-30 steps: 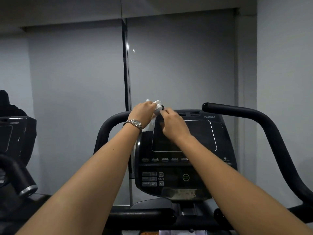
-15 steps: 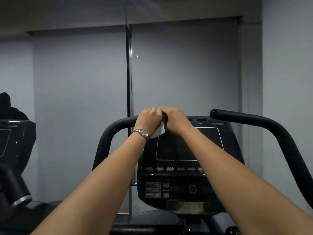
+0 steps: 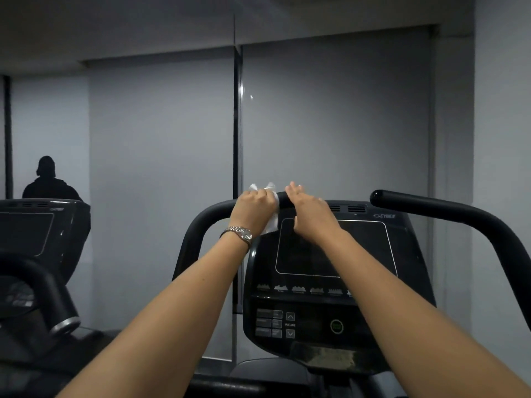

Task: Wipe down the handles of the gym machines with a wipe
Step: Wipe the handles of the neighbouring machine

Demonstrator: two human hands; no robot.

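Observation:
A black curved left handle (image 3: 207, 216) of the gym machine arcs up in front of me, its tip just left of the console (image 3: 330, 282). My left hand (image 3: 254, 208), with a metal watch at the wrist, grips a white wipe (image 3: 271, 222) wrapped round the handle near its end; bits of wipe stick out above and below the fist. My right hand (image 3: 309, 214) hovers beside it at the handle's tip with fingers straightened, and I cannot tell whether it touches the handle. The matching right handle (image 3: 448, 211) curves away on the right.
The console has a dark screen (image 3: 344, 248), incline buttons (image 3: 290, 324) and a round green button (image 3: 336, 326). A second machine (image 3: 37, 234) stands to the left, with a dark figure (image 3: 47, 182) behind it. Grey blinds and a window post (image 3: 238, 139) lie ahead.
My right hand has let go of the handle tip and straightened its fingers. My left hand with the wipe has shifted slightly left along the handle. The view has tilted down.

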